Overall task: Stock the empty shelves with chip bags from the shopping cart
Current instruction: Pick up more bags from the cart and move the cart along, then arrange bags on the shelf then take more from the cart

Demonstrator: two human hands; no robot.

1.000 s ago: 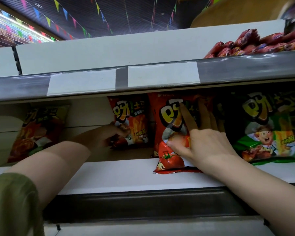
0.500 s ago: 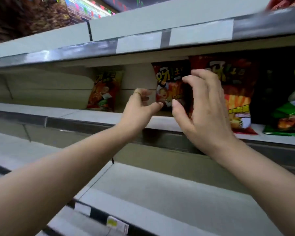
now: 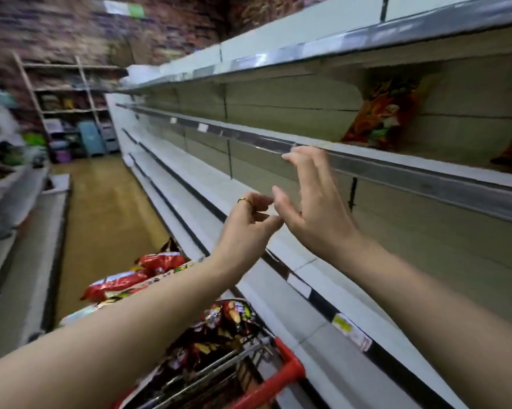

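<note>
The left hand (image 3: pixel 248 222) and right hand (image 3: pixel 310 202) hover relaxed and empty. Two chip bags (image 3: pixel 384 113) stand on the shelf (image 3: pixel 396 165). Many more fill the shopping cart (image 3: pixel 281 376), so most of the stocking looks undone.

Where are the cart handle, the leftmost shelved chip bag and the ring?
cart handle (image 3: pixel 293 369): head view, red corner bend.
leftmost shelved chip bag (image 3: pixel 381 113): head view, printed front.
ring (image 3: pixel 243 200): head view, gold band.

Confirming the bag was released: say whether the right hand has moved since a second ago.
Yes. The right hand was reaching in past the shelf rail; it has pulled back toward the aisle and is now empty, in front of that rail.
</note>
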